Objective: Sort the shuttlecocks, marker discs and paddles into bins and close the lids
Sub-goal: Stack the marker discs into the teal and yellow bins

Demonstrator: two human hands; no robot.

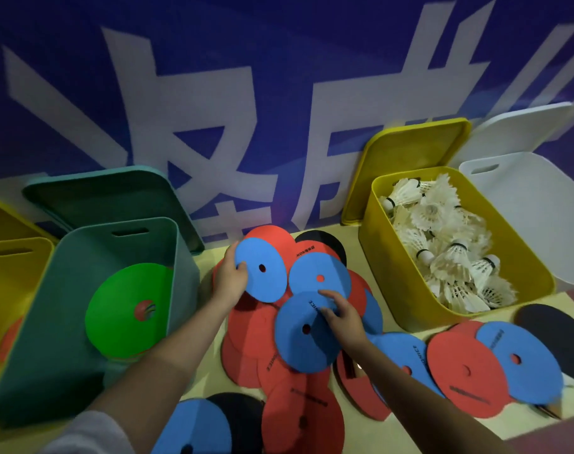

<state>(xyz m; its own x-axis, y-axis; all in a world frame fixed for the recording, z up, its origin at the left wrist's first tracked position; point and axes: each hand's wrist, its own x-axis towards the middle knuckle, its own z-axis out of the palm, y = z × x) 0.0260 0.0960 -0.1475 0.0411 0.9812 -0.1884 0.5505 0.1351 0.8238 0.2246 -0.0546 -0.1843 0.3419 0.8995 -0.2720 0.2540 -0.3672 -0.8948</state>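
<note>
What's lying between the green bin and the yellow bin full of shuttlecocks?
In the head view, a pile of marker discs and paddles lies between the green bin and yellow bin.

Large white Chinese characters are printed on the blue banner (279,93) behind the green bin (82,322); they are cropped and cannot be read whole. Right of that bin, small black lettering is seen on a blue disc (306,332), partly covered by fingers (328,294), ending in "ICE". Prints on the red discs (298,407) are too blurred to read.
</note>
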